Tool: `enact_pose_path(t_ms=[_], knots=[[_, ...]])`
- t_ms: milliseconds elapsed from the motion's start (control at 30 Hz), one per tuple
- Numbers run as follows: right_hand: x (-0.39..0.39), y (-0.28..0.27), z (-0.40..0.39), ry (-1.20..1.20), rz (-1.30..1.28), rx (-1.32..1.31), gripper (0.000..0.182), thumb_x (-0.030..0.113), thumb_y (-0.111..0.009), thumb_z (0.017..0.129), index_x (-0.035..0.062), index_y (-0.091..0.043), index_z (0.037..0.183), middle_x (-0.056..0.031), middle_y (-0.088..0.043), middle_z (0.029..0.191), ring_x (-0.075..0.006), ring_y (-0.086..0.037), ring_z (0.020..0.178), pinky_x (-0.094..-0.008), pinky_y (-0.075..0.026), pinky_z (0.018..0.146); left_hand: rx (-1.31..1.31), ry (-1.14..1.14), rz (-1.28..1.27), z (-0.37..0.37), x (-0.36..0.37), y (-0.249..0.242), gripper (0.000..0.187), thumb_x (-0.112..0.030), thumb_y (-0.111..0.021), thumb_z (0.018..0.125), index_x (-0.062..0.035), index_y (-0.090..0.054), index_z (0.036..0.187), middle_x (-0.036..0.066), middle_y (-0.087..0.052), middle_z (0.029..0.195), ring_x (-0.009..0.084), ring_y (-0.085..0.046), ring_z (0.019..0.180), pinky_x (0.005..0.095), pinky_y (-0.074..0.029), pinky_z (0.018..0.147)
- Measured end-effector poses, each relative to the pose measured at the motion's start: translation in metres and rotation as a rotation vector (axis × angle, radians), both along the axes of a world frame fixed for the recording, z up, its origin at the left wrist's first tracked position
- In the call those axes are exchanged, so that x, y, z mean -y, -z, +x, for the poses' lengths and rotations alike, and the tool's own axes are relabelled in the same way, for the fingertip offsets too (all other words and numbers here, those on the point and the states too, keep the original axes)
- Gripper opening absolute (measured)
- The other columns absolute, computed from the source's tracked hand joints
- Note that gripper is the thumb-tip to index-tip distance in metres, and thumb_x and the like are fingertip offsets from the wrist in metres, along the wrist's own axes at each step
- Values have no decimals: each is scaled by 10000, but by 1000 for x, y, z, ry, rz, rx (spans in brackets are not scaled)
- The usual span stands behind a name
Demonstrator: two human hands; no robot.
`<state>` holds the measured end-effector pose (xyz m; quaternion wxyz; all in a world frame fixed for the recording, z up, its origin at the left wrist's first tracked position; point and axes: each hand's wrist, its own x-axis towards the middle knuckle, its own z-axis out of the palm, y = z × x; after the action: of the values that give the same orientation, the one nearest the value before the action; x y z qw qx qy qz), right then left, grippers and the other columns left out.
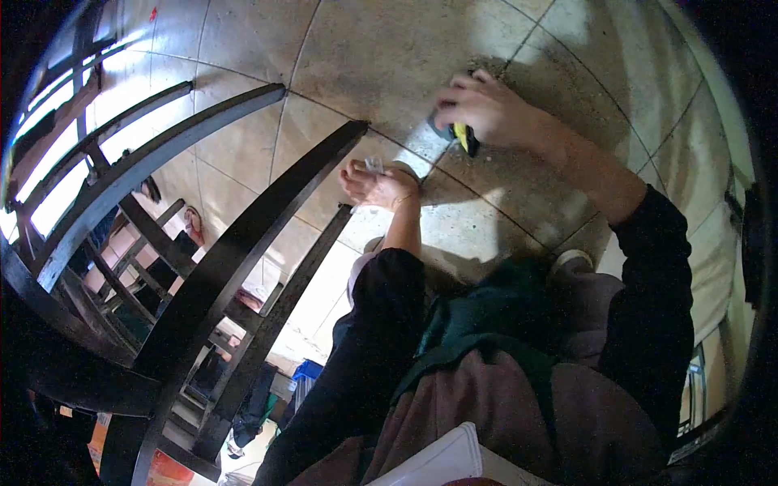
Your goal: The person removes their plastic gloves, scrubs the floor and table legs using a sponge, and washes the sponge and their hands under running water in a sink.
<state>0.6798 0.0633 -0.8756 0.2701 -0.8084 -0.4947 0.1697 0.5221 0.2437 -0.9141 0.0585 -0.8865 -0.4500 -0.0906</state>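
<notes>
My right hand [490, 109], a little blurred, is curled palm-down over a small yellow and black object [462, 136] low over the floor tiles [389, 73]. The fingers hide most of this object, so its kind does not show. My left hand [377, 186] is turned palm-up with its fingers curled. Between them sits a small clear piece of plastic [374, 165]. Dark specks lie on the tiles around my right hand. The left hand is near the end of a dark wooden leg [344, 215].
Dark wooden furniture with long legs [267, 219] fills the left side. Behind it are a person's foot [194, 225] and a blue item [307, 370]. A pale wall or cloth [721, 211] runs along the right. My dark green and brown clothing [486, 389] covers the bottom.
</notes>
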Motion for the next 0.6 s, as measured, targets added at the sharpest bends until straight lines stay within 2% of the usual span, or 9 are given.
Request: enact_pose_path(t_ms=[67, 100, 133, 200, 267, 333, 400, 467, 600], knots=[[-8, -13, 22, 72, -42, -38, 315, 49, -568, 676, 179, -604, 961, -22, -502, 1151, -223, -440, 1054, -451, -327, 898, -9, -2, 58, 0, 0, 2, 521, -112, -555, 627, -123, -383, 1119, 105, -360, 1201, 274, -340, 1167, 441, -301, 904], [-9, -10, 32, 145, 85, 10, 395, -2, -559, 664, 186, -603, 1009, -23, -497, 1167, -234, -435, 1075, -417, -345, 893, -6, -27, 53, 1, 0, 2, 476, -131, -535, 661, -125, -393, 1115, 100, -380, 1184, 275, -353, 1153, 439, -308, 895], [-10, -8, 41, 153, 70, 17, 395, -2, -559, 664, 186, -603, 1009, -23, -497, 1167, -234, -435, 1075, -417, -345, 893, -5, 15, 65, -3, -5, 9, 442, -153, -519, 689, -125, -397, 1114, 91, -396, 1172, 275, -362, 1143, 440, -309, 893], [-9, -3, 53, 452, 86, 243, 342, 47, -539, 701, 191, -599, 1005, -19, -515, 1102, -216, -454, 1047, -424, -351, 870, -74, -6, 36, -3, -5, 11, 460, -179, -486, 684, -114, -380, 1127, 114, -372, 1189, 275, -339, 1163, 436, -273, 938], [-1, 4, 49, 453, 10, 260, 325, 97, -521, 733, 200, -592, 1033, -22, -508, 1113, -222, -455, 1045, -435, -352, 864, -29, -54, -47, -3, -1, 2, 471, -186, -501, 666, -113, -384, 1116, 110, -365, 1192, 276, -349, 1150, 432, -284, 925], [0, 10, 25, 553, -102, 308, 305, 155, -498, 760, 205, -583, 1048, -19, -499, 1130, -231, -453, 1048, -449, -357, 847, 5, -7, 10, 1, 1, 1, 501, -172, -528, 646, -120, -378, 1121, 106, -355, 1201, 277, -354, 1144, 432, -295, 909], [9, 7, -9, 557, -81, 304, 274, 182, -484, 773, 196, -582, 1028, -21, -493, 1133, -236, -447, 1059, -464, -370, 817, -15, -56, -79, -1, -2, -1, 516, -159, -540, 644, -120, -368, 1129, 111, -348, 1208, 282, -355, 1144, 447, -298, 897], [20, -9, -30, 415, -148, 70, 369, 68, -503, 760, 211, -558, 1096, -70, -477, 1183, -265, -452, 1066, -496, -372, 861, -34, -22, 5, 1, 1, -1, 517, -139, -536, 655, -116, -357, 1140, 115, -345, 1212, 284, -354, 1146, 463, -291, 894], [45, -19, -18, 355, -46, -90, 369, 35, -502, 747, 196, -568, 1073, -90, -489, 1153, -289, -482, 1017, -450, -404, 849, -48, -61, -55, 2, 4, -4, 537, -91, -540, 644, -107, -352, 1147, 123, -337, 1221, 291, -347, 1149, 474, -290, 885]])
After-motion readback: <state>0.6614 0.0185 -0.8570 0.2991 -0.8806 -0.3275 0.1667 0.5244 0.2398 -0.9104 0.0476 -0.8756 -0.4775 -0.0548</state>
